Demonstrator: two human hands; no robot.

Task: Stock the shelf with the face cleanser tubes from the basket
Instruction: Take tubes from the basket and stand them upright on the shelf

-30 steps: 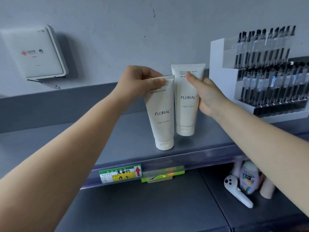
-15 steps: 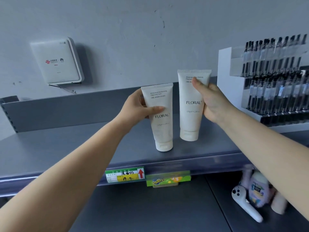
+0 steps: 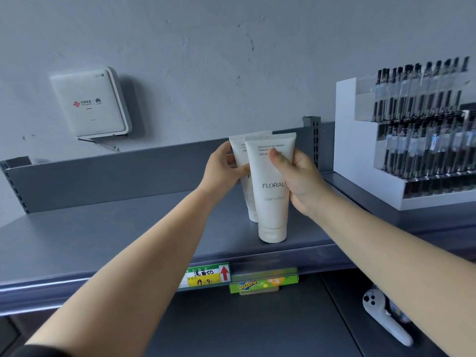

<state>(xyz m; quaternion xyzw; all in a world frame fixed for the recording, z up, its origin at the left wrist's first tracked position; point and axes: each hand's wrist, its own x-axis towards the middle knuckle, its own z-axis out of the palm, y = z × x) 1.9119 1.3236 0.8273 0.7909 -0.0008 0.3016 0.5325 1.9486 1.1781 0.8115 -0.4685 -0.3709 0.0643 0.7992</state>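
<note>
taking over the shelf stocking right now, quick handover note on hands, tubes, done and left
Left hand grips the rear tube; right hand grips the front tube.
Both tubes stand cap-down on the grey shelf, the front one overlapping the rear, left of the white display rack.
Done: two tubes on the shelf.
Left: release them, square them up. The basket is out of view, so remaining stock is unknown.

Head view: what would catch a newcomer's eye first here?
Two white FLORAL tubes stand cap-down mid-shelf, the front tube held by the right hand, the rear tube by the left hand. A white display rack of dark pens sits at right, and a white wall box hangs upper left.
</note>
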